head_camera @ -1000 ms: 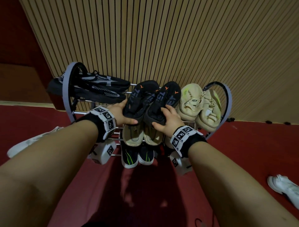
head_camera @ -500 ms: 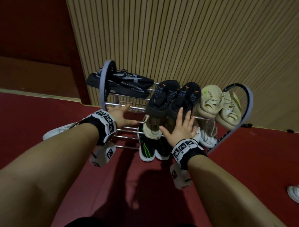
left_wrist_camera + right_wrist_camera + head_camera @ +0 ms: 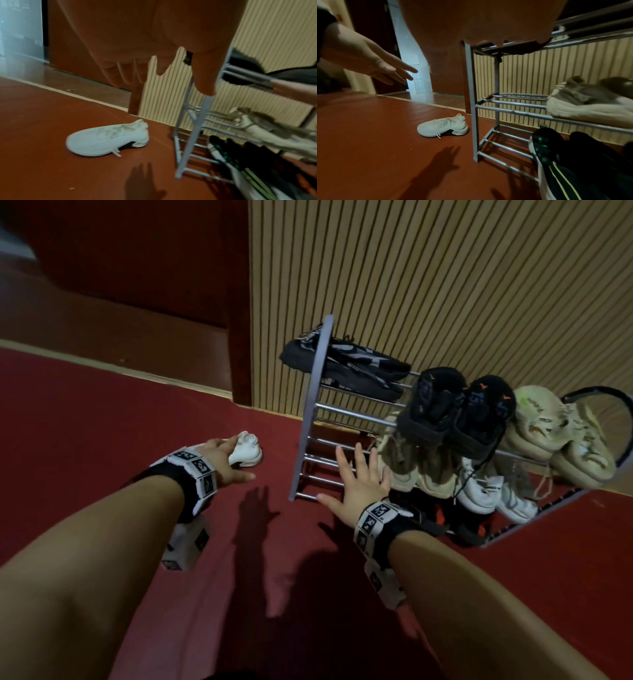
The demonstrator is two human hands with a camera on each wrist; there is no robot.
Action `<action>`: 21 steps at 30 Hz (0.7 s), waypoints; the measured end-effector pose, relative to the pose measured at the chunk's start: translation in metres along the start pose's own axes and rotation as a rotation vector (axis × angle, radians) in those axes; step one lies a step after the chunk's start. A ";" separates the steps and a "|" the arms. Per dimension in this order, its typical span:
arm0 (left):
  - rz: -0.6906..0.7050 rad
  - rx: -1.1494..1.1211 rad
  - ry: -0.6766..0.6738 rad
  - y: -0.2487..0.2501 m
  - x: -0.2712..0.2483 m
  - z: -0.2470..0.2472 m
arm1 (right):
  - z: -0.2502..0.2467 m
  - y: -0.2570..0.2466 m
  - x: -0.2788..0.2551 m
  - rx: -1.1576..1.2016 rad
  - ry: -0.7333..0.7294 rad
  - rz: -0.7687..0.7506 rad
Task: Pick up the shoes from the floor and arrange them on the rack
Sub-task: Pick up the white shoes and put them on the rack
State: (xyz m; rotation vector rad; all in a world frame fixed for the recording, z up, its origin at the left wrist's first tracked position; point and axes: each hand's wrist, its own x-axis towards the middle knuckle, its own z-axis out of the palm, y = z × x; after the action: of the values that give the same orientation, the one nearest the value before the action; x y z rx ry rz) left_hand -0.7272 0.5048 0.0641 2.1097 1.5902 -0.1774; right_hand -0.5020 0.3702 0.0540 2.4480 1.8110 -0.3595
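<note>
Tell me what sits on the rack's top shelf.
On the rack's top shelf: a dark sneaker pair at the left end, black slippers in the middle, a beige pair at the right. The slippers hide much of the shelf below.

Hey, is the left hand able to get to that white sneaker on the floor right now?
Probably yes. The left hand is open and empty above the white sneaker, which lies alone on the red floor beside the rack, with nothing between.

You're seeing dim, warm light; hand shadows fall on the red floor (image 3: 102, 412) toward 6 o'clock. Wrist views blur at 3 o'clock; edges bend.
</note>
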 end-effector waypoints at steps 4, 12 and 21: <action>-0.052 0.012 -0.020 -0.037 0.012 -0.005 | 0.000 -0.034 0.019 -0.106 -0.056 -0.048; -0.064 0.021 -0.076 -0.080 0.051 0.002 | 0.015 -0.096 0.061 -0.076 -0.164 -0.162; -0.145 0.007 -0.061 -0.081 0.133 0.050 | 0.071 -0.083 0.106 -0.020 -0.040 -0.212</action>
State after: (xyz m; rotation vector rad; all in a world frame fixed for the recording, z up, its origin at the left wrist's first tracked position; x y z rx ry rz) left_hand -0.7523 0.6138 -0.0548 1.9751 1.7081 -0.2938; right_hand -0.5620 0.4796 -0.0329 2.2246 2.0516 -0.3988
